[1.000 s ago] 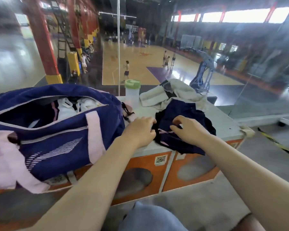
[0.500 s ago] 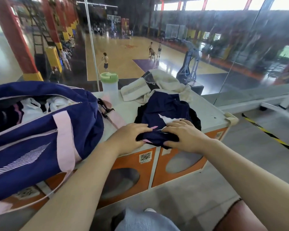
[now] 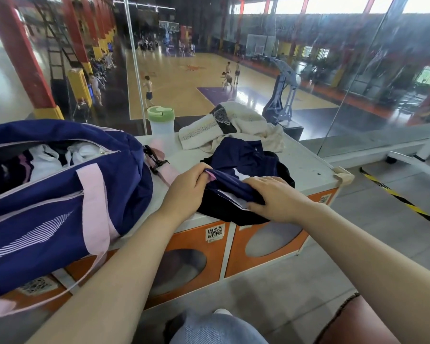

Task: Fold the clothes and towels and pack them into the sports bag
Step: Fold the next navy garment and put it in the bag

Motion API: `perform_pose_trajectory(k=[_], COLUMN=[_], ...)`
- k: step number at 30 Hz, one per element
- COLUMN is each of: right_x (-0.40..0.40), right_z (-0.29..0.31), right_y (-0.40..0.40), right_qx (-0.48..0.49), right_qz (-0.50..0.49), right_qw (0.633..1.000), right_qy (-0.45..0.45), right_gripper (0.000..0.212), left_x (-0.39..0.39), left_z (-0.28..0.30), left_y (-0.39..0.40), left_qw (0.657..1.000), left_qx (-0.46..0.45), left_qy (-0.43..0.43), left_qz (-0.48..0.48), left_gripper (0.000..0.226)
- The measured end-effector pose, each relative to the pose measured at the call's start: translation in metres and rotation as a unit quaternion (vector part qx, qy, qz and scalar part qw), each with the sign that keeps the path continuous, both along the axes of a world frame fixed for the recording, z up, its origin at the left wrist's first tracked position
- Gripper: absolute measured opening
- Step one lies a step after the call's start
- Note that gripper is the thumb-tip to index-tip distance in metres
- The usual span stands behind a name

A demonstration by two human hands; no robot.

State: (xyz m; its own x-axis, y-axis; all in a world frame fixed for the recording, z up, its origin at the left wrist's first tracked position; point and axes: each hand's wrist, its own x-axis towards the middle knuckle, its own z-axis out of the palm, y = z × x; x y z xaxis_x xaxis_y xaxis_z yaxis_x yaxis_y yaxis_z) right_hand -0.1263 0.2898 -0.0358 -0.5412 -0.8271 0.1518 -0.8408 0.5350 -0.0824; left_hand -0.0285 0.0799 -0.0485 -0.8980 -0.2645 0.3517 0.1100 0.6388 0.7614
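Bag (image 3: 60, 194), navy with pink straps, lies on the left half of the cabinet top (image 3: 305, 167), its zip open and white and dark clothes showing inside; white stripes mark its near side, but no lettering can be read. Cabinet front below is orange, with oval cut-outs and small QR-code stickers (image 3: 214, 233) whose print is too small to read. Navy garment (image 3: 243, 180) lies at the near edge of the top, right of the bag, over a black piece that hangs a little past the edge. Cream towel (image 3: 243, 127) is heaped at the far edge behind the garment, with a black patterned patch on it; its woven band is illegible. Bottle (image 3: 162, 125), clear with a green lid, stands at the far edge between the bag and the towel. Left hand (image 3: 184, 189) pinches the garment's left end, fingers curled round a fold with a pink trim showing. Right hand (image 3: 278, 199) grips the same fold's right end, thumb under and fingers over. Both hands are apart, the fold stretched between them.
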Motion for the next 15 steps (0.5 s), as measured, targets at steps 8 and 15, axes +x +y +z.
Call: perform_pose_trajectory(k=[8,15], right_x=[-0.006,0.009], right_z=[0.018,0.012], right_y=[-0.001,-0.008], right_qx=[0.023,0.054], right_qz=[-0.059,-0.045], right_qw=[0.981,0.994], right_qy=[-0.183,-0.084], right_gripper=[0.06,0.063], left_x=[0.0,-0.006], left_z=[0.003,-0.007], left_y=[0.002,0.002], left_qw=[0.948,0.989], left_qx=[0.296,0.083], left_qy=[-0.094,-0.1], left_qz=[-0.072,-0.068], left_gripper=[0.041,0.056])
